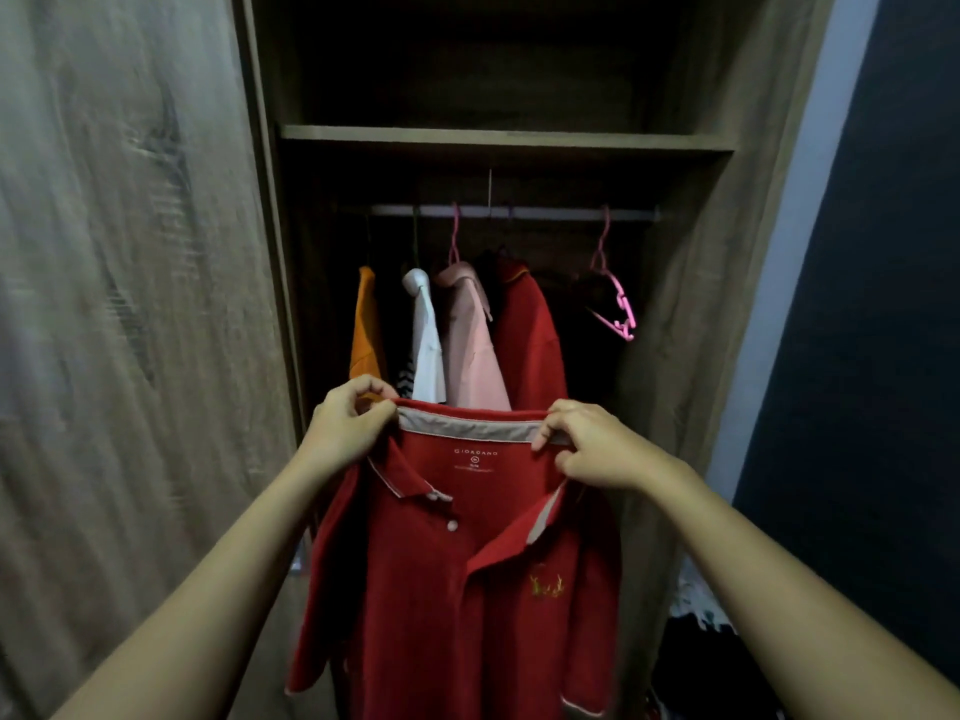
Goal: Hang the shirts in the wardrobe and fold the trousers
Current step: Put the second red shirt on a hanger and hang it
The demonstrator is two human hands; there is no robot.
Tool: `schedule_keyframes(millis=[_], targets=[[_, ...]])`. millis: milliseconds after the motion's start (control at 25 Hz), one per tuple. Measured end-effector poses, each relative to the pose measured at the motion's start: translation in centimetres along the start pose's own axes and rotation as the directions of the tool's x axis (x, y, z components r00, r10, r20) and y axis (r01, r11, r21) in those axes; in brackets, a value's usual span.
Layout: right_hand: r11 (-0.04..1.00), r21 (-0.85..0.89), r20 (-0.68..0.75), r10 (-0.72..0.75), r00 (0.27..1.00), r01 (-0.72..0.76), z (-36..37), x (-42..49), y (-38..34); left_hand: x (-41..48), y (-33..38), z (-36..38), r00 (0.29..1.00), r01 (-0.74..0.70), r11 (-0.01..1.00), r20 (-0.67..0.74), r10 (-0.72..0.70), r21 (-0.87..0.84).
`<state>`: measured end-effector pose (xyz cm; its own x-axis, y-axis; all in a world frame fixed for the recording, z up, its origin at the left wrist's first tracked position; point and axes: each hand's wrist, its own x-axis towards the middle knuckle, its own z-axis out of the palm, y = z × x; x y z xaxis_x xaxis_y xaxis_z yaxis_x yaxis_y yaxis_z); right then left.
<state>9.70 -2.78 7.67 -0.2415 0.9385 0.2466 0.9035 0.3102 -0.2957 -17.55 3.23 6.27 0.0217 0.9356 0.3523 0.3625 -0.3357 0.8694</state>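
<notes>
At the centre of the frame a red polo shirt point(467, 589) hangs in front of the open wardrobe point(691, 252), the left hand point(348, 428) and right hand point(592, 449) each pinched shut on an end of its collar. It looks soft, light and limp, so the collar or shoulders seem the best hold. The neck label reads "GIORDANO"; the smaller print is illegible. A free pink hanger point(615, 304) hangs upper right.

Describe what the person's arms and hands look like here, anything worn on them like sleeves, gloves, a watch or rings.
Both forearms are bare as far as the picture shows; no sleeve edge comes into view. The left hand and the right hand wear no gloves. No watch, bracelet or band shows at either wrist, and no ring is visible on the fingers that show. The lighting is dim, so small details could be missed.
</notes>
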Motion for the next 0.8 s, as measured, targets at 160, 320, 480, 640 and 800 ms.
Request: schedule_keyframes(millis=[160, 320, 480, 640, 800], targets=[[1.000, -0.014, -0.072, -0.005, 0.997, 0.004, -2.4, 0.8, 0.7, 0.2, 0.9, 1.4, 0.998, -0.013, 0.999, 0.061, 0.015, -0.033], [0.992, -0.087, -0.001, -0.092, 0.996, 0.091, -4.7, 1.9, 1.5, 2.0, 3.3, 4.1, 0.996, -0.004, 0.998, 0.084, 0.010, -0.070], [0.981, -0.114, 0.029, -0.156, 0.987, 0.158, -6.3, 2.2, 2.6, 6.1, 7.1, 9.3, 0.987, -0.145, 0.984, 0.091, 0.136, 0.101], [0.980, -0.133, 0.049, -0.139, 0.989, 0.145, -8.3, 2.0, 5.2, 11.5, 11.2, 16.3, 0.977, -0.170, 0.980, 0.149, 0.155, 0.100], [0.986, -0.131, 0.082, -0.093, 0.992, 0.103, -10.4, 2.2, 7.8, 17.5, 13.4, 22.9, 0.964, -0.126, 0.985, 0.250, 0.092, 0.121]])
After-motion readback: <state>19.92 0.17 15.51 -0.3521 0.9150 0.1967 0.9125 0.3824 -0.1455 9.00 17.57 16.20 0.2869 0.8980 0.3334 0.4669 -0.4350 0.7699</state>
